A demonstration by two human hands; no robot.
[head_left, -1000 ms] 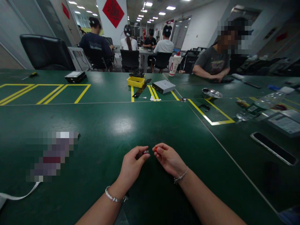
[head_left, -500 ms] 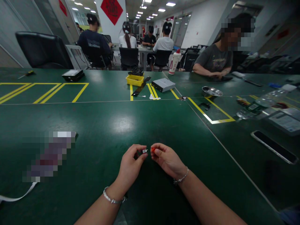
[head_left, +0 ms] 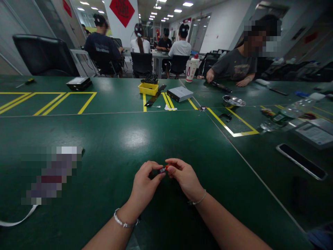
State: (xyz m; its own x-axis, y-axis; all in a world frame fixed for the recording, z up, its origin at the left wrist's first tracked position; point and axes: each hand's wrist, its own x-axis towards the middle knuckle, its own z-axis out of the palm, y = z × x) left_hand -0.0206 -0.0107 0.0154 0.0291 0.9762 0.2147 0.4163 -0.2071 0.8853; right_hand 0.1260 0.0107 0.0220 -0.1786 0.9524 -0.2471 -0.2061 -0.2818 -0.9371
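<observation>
Between the thumb and fingers of my left hand (head_left: 147, 178) is a small silvery metal part (head_left: 162, 170), too small to name surely. My right hand (head_left: 184, 174) pinches a small orange-red piece (head_left: 167, 167), partly hidden by the fingertips. The two little pieces meet, or nearly meet, just above the green tabletop (head_left: 130, 128); whether they are joined I cannot tell. Both hands are close together near the front middle of the table, each with a bracelet at the wrist.
At left lies a blurred-out flat item (head_left: 53, 173) with a white strap. A phone (head_left: 301, 161) rests at right, near a plastic bottle (head_left: 288, 113). Farther back are a yellow tray (head_left: 148, 89), a grey box (head_left: 180, 93) and a metal bowl (head_left: 233, 101). A person (head_left: 240, 64) sits across.
My right hand has moved left, bringing the orange-red piece up to the metal part in my left hand. The person across has spread their hands apart over a dark object.
</observation>
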